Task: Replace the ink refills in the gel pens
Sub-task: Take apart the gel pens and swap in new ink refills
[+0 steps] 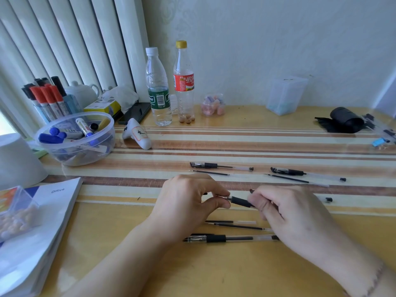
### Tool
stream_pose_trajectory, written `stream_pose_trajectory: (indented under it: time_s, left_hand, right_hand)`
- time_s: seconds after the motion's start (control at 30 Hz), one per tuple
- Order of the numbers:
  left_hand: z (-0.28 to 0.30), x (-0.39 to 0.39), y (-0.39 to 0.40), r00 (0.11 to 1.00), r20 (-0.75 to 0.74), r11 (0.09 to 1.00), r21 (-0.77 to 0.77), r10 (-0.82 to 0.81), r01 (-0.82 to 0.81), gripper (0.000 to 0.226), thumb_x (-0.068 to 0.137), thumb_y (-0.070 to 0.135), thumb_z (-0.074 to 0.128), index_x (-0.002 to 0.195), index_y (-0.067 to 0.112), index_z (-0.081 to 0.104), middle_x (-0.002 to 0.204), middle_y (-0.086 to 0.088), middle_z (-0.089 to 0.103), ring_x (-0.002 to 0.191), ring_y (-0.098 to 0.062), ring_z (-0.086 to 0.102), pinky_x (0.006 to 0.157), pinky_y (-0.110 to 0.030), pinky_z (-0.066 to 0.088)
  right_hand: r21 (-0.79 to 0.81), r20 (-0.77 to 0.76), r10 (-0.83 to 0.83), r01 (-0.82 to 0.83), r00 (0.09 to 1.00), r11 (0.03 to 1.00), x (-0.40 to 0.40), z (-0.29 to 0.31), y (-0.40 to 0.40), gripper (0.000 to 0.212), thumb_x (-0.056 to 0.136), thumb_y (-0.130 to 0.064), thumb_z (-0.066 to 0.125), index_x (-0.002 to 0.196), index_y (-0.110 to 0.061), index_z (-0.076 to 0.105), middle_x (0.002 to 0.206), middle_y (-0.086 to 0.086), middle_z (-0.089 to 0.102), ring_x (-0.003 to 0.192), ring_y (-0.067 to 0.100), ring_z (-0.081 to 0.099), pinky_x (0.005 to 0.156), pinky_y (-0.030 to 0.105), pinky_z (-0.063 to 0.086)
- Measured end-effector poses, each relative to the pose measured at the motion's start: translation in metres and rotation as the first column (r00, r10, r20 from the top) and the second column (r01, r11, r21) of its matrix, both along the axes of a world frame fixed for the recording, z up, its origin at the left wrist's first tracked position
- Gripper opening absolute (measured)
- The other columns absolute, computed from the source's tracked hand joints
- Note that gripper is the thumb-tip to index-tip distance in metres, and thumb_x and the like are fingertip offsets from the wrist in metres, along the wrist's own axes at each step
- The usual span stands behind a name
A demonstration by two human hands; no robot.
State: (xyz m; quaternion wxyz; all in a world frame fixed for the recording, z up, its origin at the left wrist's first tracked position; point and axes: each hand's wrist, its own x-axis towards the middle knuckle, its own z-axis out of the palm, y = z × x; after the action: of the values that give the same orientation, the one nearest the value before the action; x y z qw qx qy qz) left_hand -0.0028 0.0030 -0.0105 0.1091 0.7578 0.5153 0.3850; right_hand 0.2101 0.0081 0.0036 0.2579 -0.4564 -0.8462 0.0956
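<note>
Both hands hold one gel pen (241, 201) with a black rubber grip above the table's middle. My left hand (188, 202) pinches its tip end; my right hand (287, 213) grips the barrel, whose far end (325, 199) pokes out to the right. Two more gel pens (221, 166) (306, 173) lie further back, each with a loose refill (211, 173) (289, 179) beside it. Below my hands lie another pen (227, 238) and two loose refills (240, 226).
A clear bowl of markers (75, 138) and a marker holder (46, 99) stand at the left, with two bottles (158, 86) (184, 82) behind. A booklet (38, 221) lies at the front left. A black roll (342, 123) sits at the far right.
</note>
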Motion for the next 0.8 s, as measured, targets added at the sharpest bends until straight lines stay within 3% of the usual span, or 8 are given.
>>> stream_pose_trajectory:
  time_s: [0.07,0.13,0.23,0.33,0.43,0.53,0.67,0.8]
  left_hand:
    - [0.0,0.0,0.0,1.0,-0.007,1.0,0.002,0.007,-0.007,0.017,0.075,0.046,0.071,0.085,0.033,0.074,0.079,0.019,0.071,0.071,-0.007,0.066,0.062,-0.032,0.053]
    - [0.0,0.0,0.001,1.0,0.0,1.0,0.006,0.013,-0.013,0.016,0.075,0.046,0.071,0.085,0.033,0.074,0.078,0.019,0.071,0.069,-0.009,0.066,0.061,-0.033,0.053]
    - [0.0,0.0,0.0,1.0,-0.024,0.999,0.036,-0.007,0.008,0.015,0.077,0.044,0.07,0.083,0.031,0.075,0.077,0.018,0.071,0.071,-0.005,0.066,0.06,-0.032,0.053]
    - [0.001,0.001,0.001,0.994,-0.107,0.997,0.074,-0.015,0.023,0.011,0.077,0.039,0.071,0.081,0.03,0.076,0.076,0.017,0.072,0.068,-0.002,0.065,0.056,-0.031,0.053]
    - [0.002,-0.001,0.0,0.997,-0.073,0.998,0.061,0.011,-0.007,0.011,0.076,0.04,0.071,0.079,0.03,0.075,0.074,0.017,0.071,0.067,-0.001,0.063,0.057,-0.03,0.052]
    - [0.002,0.0,-0.001,0.999,-0.039,0.997,0.078,0.008,-0.005,0.009,0.075,0.037,0.072,0.076,0.028,0.075,0.072,0.016,0.07,0.066,-0.001,0.062,0.056,-0.029,0.052]
    - [0.005,0.005,-0.001,0.991,-0.135,0.977,0.209,-0.011,0.039,0.009,0.081,0.03,0.07,0.078,0.023,0.074,0.072,0.011,0.07,0.061,-0.008,0.062,0.047,-0.029,0.049]
    - [0.012,0.006,-0.004,0.998,-0.054,0.998,0.062,-0.017,0.02,0.023,0.08,0.044,0.072,0.096,0.028,0.069,0.068,0.01,0.059,0.056,-0.003,0.047,0.054,-0.021,0.042]
  right_hand:
    - [-0.021,0.046,0.005,-0.004,0.999,1.0,0.0,0.0,-0.001,0.029,0.079,-0.069,0.05,0.087,-0.042,0.056,0.066,-0.019,0.06,0.067,-0.005,0.055,0.044,0.014,0.034]
    - [0.01,0.087,-0.02,0.019,0.996,1.0,-0.001,0.001,-0.001,0.021,0.077,-0.057,0.064,0.084,-0.039,0.057,0.062,-0.021,0.057,0.057,-0.006,0.051,0.045,0.013,0.03]
    - [0.05,0.062,-0.049,0.046,0.997,0.998,0.001,-0.002,0.003,0.033,0.088,-0.055,0.046,0.073,-0.033,0.065,0.041,-0.024,0.043,0.04,-0.004,0.042,0.042,0.014,0.03]
    - [-0.006,0.051,-0.005,0.005,0.999,1.0,0.001,-0.003,0.0,0.04,0.089,-0.059,0.035,0.076,-0.035,0.064,0.041,-0.027,0.047,0.042,-0.002,0.047,0.043,0.013,0.026]
    - [-0.036,0.106,0.024,-0.02,0.994,0.999,-0.001,-0.003,-0.002,0.028,0.08,-0.067,0.042,0.09,-0.042,0.05,0.045,-0.012,0.051,0.049,0.003,0.05,0.045,0.014,0.026]
    - [0.014,0.109,0.006,-0.007,0.994,1.0,-0.001,-0.005,-0.001,0.019,0.083,-0.047,0.061,0.076,-0.032,0.053,0.044,-0.013,0.048,0.042,0.008,0.044,0.043,0.018,0.029]
    - [-0.123,-0.02,0.021,-0.023,1.0,0.992,0.001,-0.004,0.001,0.03,0.087,-0.045,0.054,0.065,-0.024,0.056,0.046,0.002,0.051,0.046,0.019,0.045,0.044,0.027,0.033]
    - [-0.069,-0.056,-0.002,-0.002,0.998,0.998,0.003,-0.001,0.003,0.031,0.085,-0.051,0.049,0.071,-0.027,0.064,0.051,-0.002,0.059,0.05,0.017,0.052,0.045,0.028,0.04]
